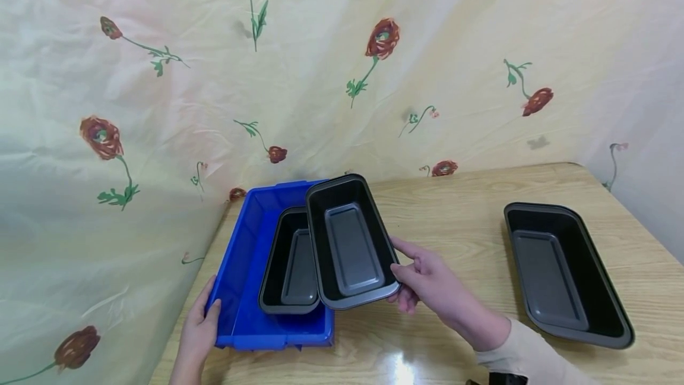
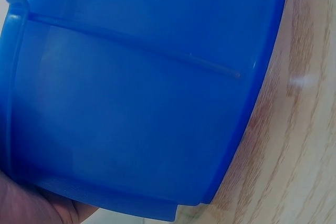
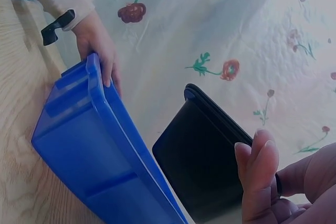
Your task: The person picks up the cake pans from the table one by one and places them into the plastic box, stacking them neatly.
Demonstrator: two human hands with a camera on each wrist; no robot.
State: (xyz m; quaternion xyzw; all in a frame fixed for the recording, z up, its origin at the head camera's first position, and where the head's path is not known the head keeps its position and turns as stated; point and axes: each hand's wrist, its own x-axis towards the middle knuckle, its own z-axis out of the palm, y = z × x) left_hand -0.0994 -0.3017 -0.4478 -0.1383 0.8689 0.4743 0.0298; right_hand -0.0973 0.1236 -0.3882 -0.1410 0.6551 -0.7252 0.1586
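At the near end of a blue plastic bin's left side, a person's left hand grips its wall, while just right of the bin the right hand pinches a dark loaf pan near its closest right corner, holding it over the bin's right edge. Inside the bin sits a second pan, partly hidden by the held one. Well to the bin's right, a third pan rests on the wooden table, with a flowered cloth behind.
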